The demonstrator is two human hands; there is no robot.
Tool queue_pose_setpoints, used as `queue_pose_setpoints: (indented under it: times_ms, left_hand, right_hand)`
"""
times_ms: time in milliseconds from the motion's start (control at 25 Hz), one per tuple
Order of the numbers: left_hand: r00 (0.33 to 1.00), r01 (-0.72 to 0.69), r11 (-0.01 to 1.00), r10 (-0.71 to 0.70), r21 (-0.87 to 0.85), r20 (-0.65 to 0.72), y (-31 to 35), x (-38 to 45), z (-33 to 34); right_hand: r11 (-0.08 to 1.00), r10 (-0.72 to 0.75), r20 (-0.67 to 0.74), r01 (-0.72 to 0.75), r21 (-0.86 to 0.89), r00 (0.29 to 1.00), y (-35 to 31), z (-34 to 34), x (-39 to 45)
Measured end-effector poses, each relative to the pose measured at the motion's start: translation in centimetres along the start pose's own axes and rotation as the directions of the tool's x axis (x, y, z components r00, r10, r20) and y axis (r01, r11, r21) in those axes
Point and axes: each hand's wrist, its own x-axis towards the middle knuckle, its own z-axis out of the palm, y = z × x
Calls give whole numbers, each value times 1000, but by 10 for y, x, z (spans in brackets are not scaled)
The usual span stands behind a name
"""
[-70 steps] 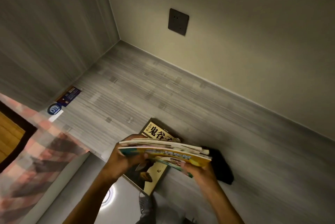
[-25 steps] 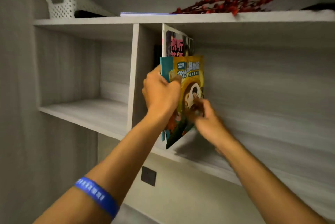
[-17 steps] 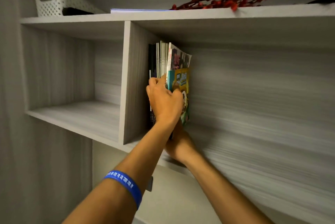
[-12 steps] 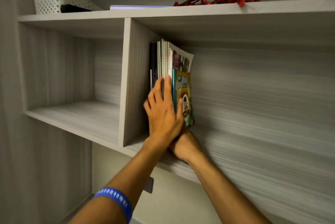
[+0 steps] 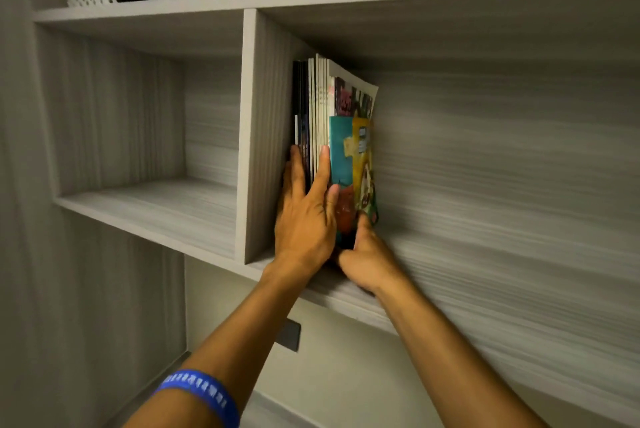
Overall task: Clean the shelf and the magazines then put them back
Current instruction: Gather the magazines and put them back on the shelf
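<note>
1. The magazines (image 5: 323, 122) stand upright on the shelf (image 5: 450, 254), packed against the vertical divider (image 5: 261, 136) in the right compartment.
2. The left hand (image 5: 304, 216) lies flat, fingers straight, pressing the spines inward; its grip is open and clasps nothing.
3. The right hand (image 5: 367, 261) sits low at the stack's outer bottom corner, fingers curled around the base of the colourful outermost magazine (image 5: 356, 164).
4. These look thin, light and floppy; the outer covers lean and splay at the top.
5. Glossy covers probably slide, so they are best held near the spines and lower edge, squeezing the bundle together.
6. Unsupported, the row may slump rightward.
</note>
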Motion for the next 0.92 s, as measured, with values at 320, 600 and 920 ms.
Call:
queue_pose_setpoints:
  times_ms: [320,600,920]
  left_hand:
    - [998,37,993,-30,-109,61,-7,-36,-19]
    - [997,77,981,-73,-179,30,-42,-169,-32]
    - [456,775,570,-803,273,383,-179,-471,-56]
  right_hand:
    - [967,-94,6,93,-236,996,-13,-11,-43]
    - [812,-579,-310,496,-308,755,24,51,-144]
    - [828,547,340,-553,-92,764,275,246,-311]
